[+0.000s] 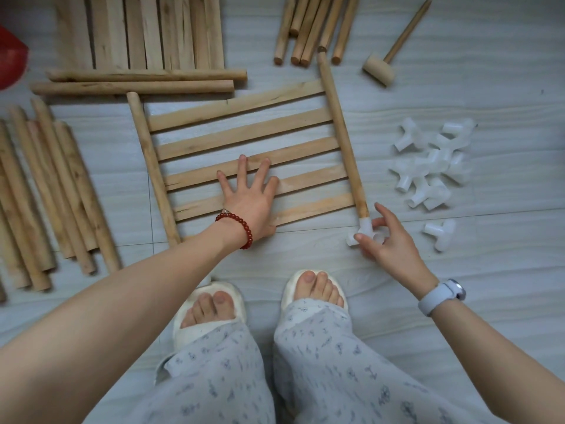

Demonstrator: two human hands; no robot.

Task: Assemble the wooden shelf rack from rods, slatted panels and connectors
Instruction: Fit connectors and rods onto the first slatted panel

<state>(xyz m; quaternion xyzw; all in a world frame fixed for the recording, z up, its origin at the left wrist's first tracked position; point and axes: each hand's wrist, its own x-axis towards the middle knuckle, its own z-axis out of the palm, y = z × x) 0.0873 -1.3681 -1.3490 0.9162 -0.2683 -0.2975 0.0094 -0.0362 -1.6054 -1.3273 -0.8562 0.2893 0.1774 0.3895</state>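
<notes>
A slatted wooden panel [244, 133] lies flat on the floor in front of me, with a round rod along each side. My left hand [250, 197] presses flat on its lower slats, fingers spread. A white plastic connector [365, 230] sits on the near end of the panel's right rod [339, 130]. My right hand [388, 243] grips that connector with thumb and fingers. A heap of white connectors [434, 163] lies to the right, and a single one [440, 232] rests apart near my right hand.
Loose rods [46, 191] lie at the left, two long rods [134, 82] and stacked slatted panels [143, 29] at the back left, more rods [315, 26] at the back. A wooden mallet [394, 47] lies back right. My slippered feet [260, 298] stand near the panel.
</notes>
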